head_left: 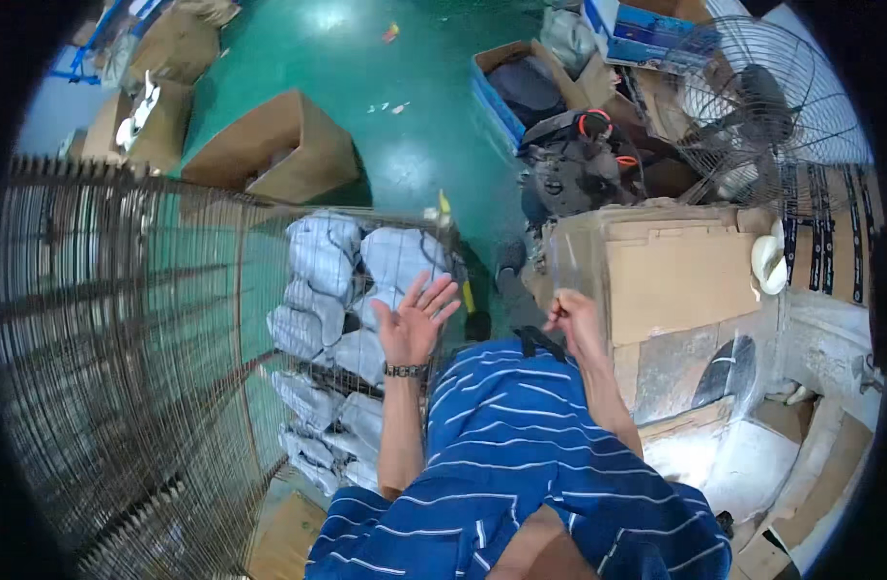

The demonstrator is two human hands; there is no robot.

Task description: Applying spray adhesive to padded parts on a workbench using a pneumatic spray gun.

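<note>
My left hand point(420, 324) is held palm up with its fingers spread and nothing in it. It hovers at the right edge of a wire rack bearing several light grey, rounded, padded-looking pieces point(325, 253). A dark band circles my left wrist. My right hand point(576, 324) is beside a stack of flattened cardboard point(671, 280), its fingers curled together. Whether anything small is between those fingers cannot be made out. A black strap-like item point(543, 344) lies at my waist, just left of the right hand.
Tall stacked wire racks point(125, 358) fill the left side. An open cardboard box point(313, 155) stands on the green floor point(414, 106). To the far right are a large wire-caged fan point(762, 106), a blue box point(497, 111) and dark equipment with orange-red rings point(569, 179).
</note>
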